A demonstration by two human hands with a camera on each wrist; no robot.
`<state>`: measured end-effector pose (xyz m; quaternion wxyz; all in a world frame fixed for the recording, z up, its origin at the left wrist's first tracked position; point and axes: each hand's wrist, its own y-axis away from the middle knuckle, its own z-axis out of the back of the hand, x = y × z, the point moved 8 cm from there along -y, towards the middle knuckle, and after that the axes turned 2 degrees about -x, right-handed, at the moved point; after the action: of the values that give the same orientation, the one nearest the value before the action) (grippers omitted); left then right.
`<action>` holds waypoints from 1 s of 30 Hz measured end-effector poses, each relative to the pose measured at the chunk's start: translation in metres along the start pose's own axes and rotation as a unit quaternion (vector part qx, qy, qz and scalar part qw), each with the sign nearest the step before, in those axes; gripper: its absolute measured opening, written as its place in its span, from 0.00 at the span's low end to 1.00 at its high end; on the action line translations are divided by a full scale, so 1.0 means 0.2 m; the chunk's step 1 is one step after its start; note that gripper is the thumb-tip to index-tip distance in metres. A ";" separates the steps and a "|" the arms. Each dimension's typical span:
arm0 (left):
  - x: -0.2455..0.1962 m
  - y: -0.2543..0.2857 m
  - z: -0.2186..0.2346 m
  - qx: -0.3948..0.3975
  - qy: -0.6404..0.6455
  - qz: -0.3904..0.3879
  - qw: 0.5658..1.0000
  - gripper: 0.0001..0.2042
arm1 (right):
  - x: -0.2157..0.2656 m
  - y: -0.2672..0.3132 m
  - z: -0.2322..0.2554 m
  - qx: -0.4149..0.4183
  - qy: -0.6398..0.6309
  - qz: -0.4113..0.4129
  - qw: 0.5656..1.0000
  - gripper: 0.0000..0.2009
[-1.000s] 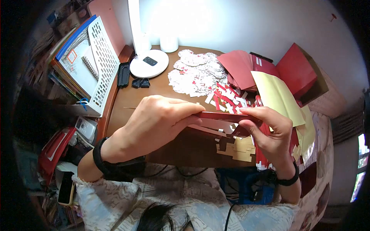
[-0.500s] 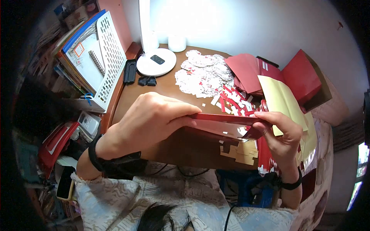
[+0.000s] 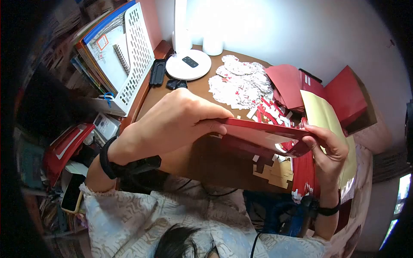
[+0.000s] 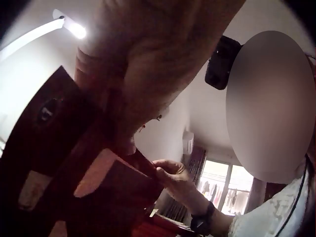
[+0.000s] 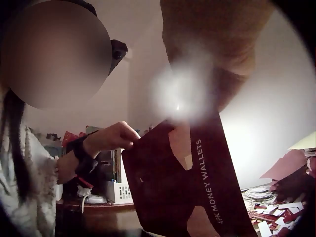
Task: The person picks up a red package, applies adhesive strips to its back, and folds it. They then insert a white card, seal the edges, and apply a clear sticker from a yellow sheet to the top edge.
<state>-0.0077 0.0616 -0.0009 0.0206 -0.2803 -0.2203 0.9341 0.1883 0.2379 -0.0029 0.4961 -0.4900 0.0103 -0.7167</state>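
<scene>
A dark red cardboard sleeve [image 3: 258, 126] printed "4PK MONEY WALLETS" is held above the desk, its long edge facing up in the head view. Fingers and thumb of my left hand [image 3: 172, 120] pinch its left end. At the other end my right hand [image 3: 329, 148] pinches it between thumb and fingers. In the right wrist view the sleeve [image 5: 158, 182] shows cut-out openings beside the lettering. Beneath it on the desk lie yellowish card pieces [image 3: 277, 172]. A stack of red strips [image 3: 303, 172] lies below my right hand.
White round cut-outs [image 3: 241, 84] are heaped at the back, beside scattered red and white bits [image 3: 275, 112]. Red cards [image 3: 286, 84], a yellow sheet [image 3: 318, 109] and a red open box [image 3: 346, 96] stand right. A lamp base [image 3: 188, 68] and a white file holder [image 3: 137, 56] are left.
The hands have moved farther apart, and more of the sleeve shows between them. In the head view, the desk and its contents have shifted right.
</scene>
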 end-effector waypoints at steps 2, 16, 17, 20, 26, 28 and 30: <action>0.02 -0.01 0.00 0.006 -0.008 0.015 1.000 0.13 | -0.01 -0.01 -0.01 0.005 -0.008 -0.007 1.000 0.10; 0.12 -0.01 0.10 -0.006 -0.032 0.044 0.999 0.10 | -0.06 -0.11 -0.02 0.031 0.037 -0.007 0.999 0.13; 0.12 -0.02 0.11 -0.009 -0.033 0.046 0.998 0.10 | 0.04 -0.11 -0.05 0.035 0.195 0.121 0.973 0.15; 0.02 -0.08 0.13 -0.002 -0.071 0.006 0.997 0.10 | 0.18 -0.14 -0.11 0.030 0.194 0.154 0.969 0.18; 0.09 -0.03 0.26 -0.086 -0.014 0.078 0.993 0.09 | 0.09 -0.18 0.00 -0.068 0.058 0.098 0.991 0.24; 0.24 0.05 0.29 -0.124 0.032 0.117 0.985 0.09 | -0.02 -0.17 0.03 -0.087 -0.041 0.035 0.995 0.28; 0.38 0.13 0.27 -0.143 0.128 0.204 0.960 0.10 | -0.19 -0.13 0.01 -0.057 -0.124 -0.029 0.990 0.31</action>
<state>-0.0979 0.0284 -0.0096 -0.1828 -0.4366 -0.2853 0.8334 0.1721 0.2800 -0.0157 0.4438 -0.6029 -0.0248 -0.6625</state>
